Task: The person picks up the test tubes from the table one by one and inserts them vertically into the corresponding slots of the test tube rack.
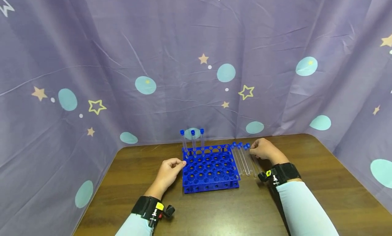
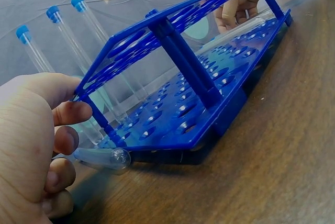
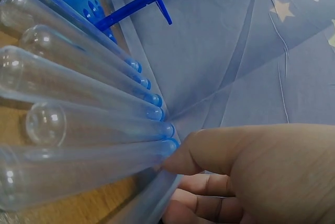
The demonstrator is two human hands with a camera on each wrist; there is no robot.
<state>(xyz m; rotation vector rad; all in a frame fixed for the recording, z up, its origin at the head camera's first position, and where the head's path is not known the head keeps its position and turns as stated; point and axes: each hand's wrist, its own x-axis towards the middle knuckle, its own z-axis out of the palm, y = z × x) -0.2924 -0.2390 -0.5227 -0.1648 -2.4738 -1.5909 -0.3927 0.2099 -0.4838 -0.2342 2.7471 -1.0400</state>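
Observation:
A blue test tube rack (image 1: pixel 211 168) stands on the table, with three capped test tubes (image 1: pixel 193 142) upright in its back left holes. At the rack's left edge, my left hand (image 1: pixel 170 171) pinches the top plate's corner between thumb and index finger. A clear tube (image 2: pixel 102 158) lies low beside the rack, near the curled fingers. To the right of the rack, several blue-capped tubes (image 1: pixel 243 159) lie side by side. My right hand (image 1: pixel 264 150) is at their capped ends, pinching the outermost test tube (image 3: pixel 149 198) by its cap end; its cap is hidden by the fingers.
The brown wooden table (image 1: pixel 211 212) ends at a patterned curtain (image 1: pixel 183 59) close behind the rack. Black straps with small cameras (image 1: pixel 168 211) sit on both wrists. The lying tubes are close against the rack's right side.

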